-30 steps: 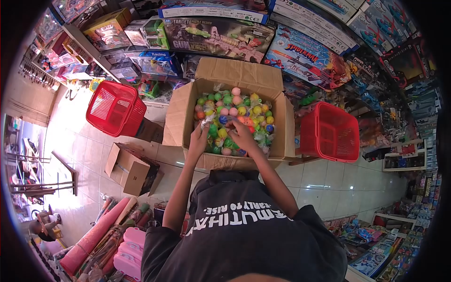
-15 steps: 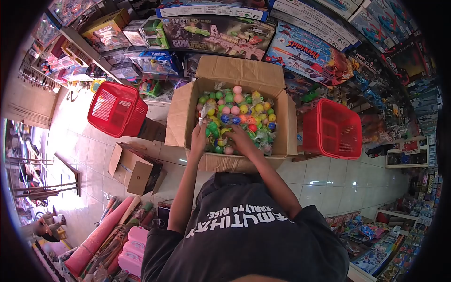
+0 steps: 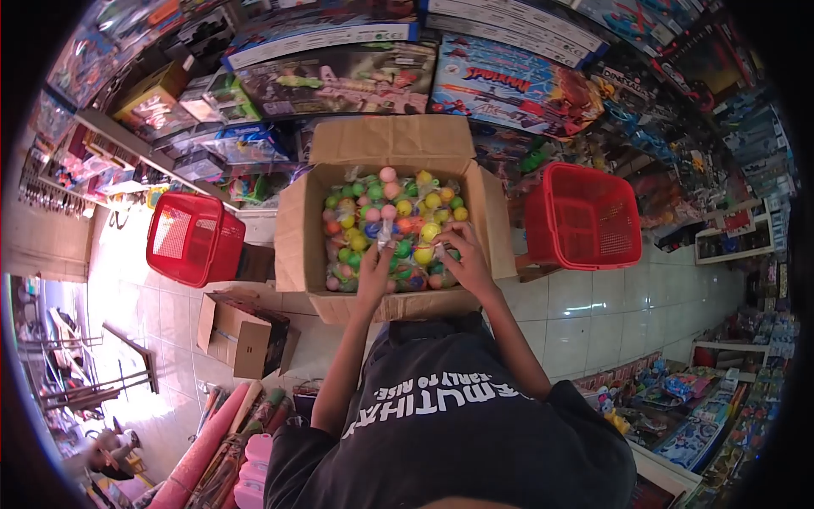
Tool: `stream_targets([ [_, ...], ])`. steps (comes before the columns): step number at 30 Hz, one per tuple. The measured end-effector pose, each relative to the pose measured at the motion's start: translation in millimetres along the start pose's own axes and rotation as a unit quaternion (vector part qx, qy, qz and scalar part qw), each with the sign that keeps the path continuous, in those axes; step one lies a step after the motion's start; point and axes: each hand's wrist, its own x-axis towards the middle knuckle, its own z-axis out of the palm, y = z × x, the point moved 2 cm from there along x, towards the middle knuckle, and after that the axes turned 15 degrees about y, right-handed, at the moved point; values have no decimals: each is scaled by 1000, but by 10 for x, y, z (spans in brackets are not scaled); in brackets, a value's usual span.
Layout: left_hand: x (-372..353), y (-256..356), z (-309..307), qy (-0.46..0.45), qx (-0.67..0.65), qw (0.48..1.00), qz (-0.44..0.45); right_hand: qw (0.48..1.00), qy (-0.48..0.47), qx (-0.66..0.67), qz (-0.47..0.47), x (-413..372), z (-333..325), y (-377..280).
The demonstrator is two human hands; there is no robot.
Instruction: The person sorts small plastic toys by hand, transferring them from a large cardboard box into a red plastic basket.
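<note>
While among balls, left hand, right hand.

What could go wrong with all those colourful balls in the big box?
The left hand and right hand are among clear plastic packets of small colourful balls filling the open brown cardboard box. Pulling one out could tip others over the edge. A thin packet might tear, and loose balls would roll across the white tiled floor.

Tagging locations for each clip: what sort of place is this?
Most likely a toy shop: boxed toys stacked high, red shopping baskets on the floor, and an open cardboard box full of bagged coloured balls.
</note>
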Motion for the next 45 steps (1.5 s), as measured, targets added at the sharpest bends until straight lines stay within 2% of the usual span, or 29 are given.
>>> stream_targets([
  [2, -66, 100, 326, -37, 1, 999, -30, 999, 44, 28, -11, 30, -213, 61],
  [3, -118, 140, 478, -68, 3, 996, -59, 998, 53, 17, -31, 55, -331, 70],
  [6, -178, 166, 929, -99, -7, 994, -55, 998, 61, 21, -28, 105, -702, 173],
  [7, -151, 97, 1062, -117, -14, 990, -80, 997, 62, 20, -28, 116, -827, 238],
  [10, -132, 65, 1538, -144, 33, 988, -49, 996, 74, -14, -41, 203, -1244, 452],
  [12, -120, -36, 1896, -142, 32, 988, -43, 988, 91, -63, -104, 245, -1560, 561],
  [13, -142, -89, 2064, -139, 27, 989, -37, 989, 93, -60, -95, 241, -1721, 625],
  [15, -165, -163, 2418, -130, 46, 990, -19, 998, 64, 24, 3, 322, -2037, 788],
  [16, -208, -203, 2572, -119, 59, 991, -1, 997, 66, 26, 11, 335, -2187, 851],
  [21, -394, -368, 3235, -82, 69, 994, -18, 998, 34, 47, 15, 433, -2864, 1169],
  [22, -404, -376, 3324, -83, 86, 993, 5, 998, 28, 51, 17, 455, -2976, 1254],
  [24, -415, -403, 3501, -81, 102, 991, 29, 998, -44, 40, 35, 513, -3199, 1474],
  [26, -431, -442, 3635, -40, 85, 994, 54, 996, -69, 37, 47, 550, -3377, 1722],
  [29, -415, -489, 3776, -5, 123, 987, 103, 993, -116, -20, 18, 562, -3429, 2241],
  [31, -406, -495, 3842, 10, 149, 980, 133, 973, -223, -49, 45, 546, -3327, 2628],
  [32, -402, -483, 3867, -7, 190, 971, 143, 972, -229, -46, 42, 556, -3259, 2784],
  [34, -389, -516, 3876, -22, 237, 960, 151, 944, -309, -104, 56, 492, -3041, 3091],
  [35, -373, -573, 3884, -20, 260, 947, 186, 943, -311, -100, 58, 427, -2891, 3291],
  [36, -367, -608, 3899, -20, 281, 934, 221, 930, -352, -96, 45, 348, -2717, 3497],
  [37, -360, -615, 3921, -21, 281, 934, 221, 915, -391, -95, 30, 339, -2628, 3534],
  [38, -359, -619, 3950, -18, 270, 930, 248, 915, -391, -98, 30, 322, -2579, 3576],
  [40, -359, -683, 3973, -11, 260, 927, 271, 907, -386, -147, -78, 241, -2474, 3503],
  [44, -323, -784, 3987, 11, 272, 917, 293, 891, -419, -169, -43, 162, -2413, 3478],
  [45, -316, -784, 3991, 20, 272, 918, 288, 885, -446, -129, -30, 179, -2408, 3482],
])
